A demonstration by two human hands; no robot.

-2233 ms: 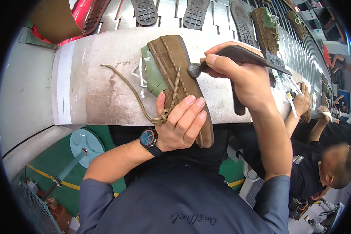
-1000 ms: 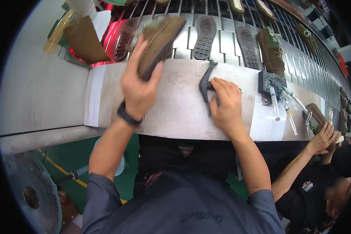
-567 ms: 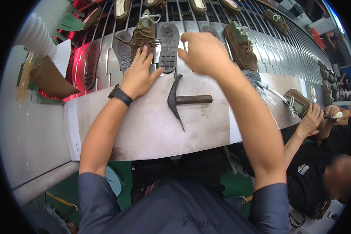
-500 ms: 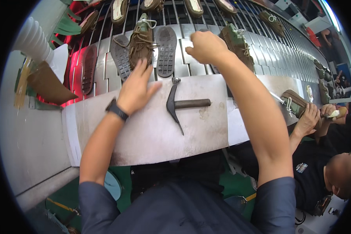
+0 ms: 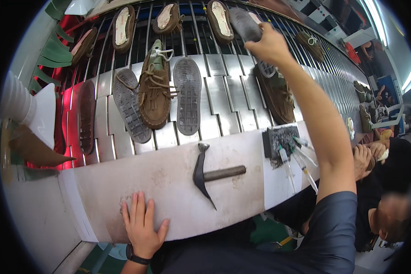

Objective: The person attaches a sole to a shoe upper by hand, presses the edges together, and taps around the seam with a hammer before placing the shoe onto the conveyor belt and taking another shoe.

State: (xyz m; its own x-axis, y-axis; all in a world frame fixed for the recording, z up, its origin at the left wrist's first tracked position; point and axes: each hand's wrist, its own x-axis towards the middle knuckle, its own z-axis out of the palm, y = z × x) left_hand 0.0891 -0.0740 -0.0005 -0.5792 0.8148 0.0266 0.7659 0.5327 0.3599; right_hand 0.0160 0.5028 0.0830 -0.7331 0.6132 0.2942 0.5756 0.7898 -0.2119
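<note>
Since half a second ago the left hand (image 5: 141,226) has slid back off the brown laced shoe (image 5: 154,93) and lies flat, fingers spread and empty, on the near edge of the white work board (image 5: 169,178), likely as a brace. Just beyond, the hammer (image 5: 210,176) lies untouched. Farthest out, the right hand (image 5: 270,45) stretches over the slatted conveyor (image 5: 223,96), fingers closed on a grey outsole (image 5: 246,25).

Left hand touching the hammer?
Apart. Head view shows the left hand flat on the workbench, bare surface between it and the hammer.
</note>
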